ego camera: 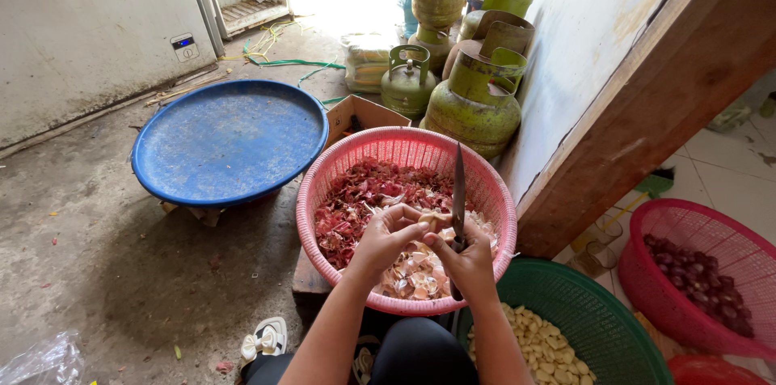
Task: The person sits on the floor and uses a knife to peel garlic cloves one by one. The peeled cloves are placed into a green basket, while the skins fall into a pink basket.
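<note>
1. The left hand (pixel 386 237) is positioned over the round pink plastic mesh basket (pixel 339 160); its fingers are pinched on a small pale garlic clove (pixel 435 218).
2. The right hand (pixel 470 260) is clenched around the handle of a dark-bladed kitchen knife (pixel 459 191). The blade points upward, away from the person, just right of the clove.
3. The clove sits between the two hands, at the fingertips, above the near half of the pink basket.
4. The pink basket holds red onion skins (pixel 364 195) across its far and left portions and pale garlic peelings (pixel 416 272) near the hands.
5. A round green plastic mesh basket (pixel 602 312), just right of the person's forearm, contains peeled pale garlic cloves (pixel 541 349).
6. A second pink plastic mesh basket (pixel 703 223), at far right on the tiled floor, contains dark red shallots (pixel 703 280).
7. A round blue plastic basin (pixel 230 142) rests on the concrete floor, left of the pink basket.
8. Several green metal gas cylinders (pixel 477 102) stand behind the pink basket, against the wall.
</note>
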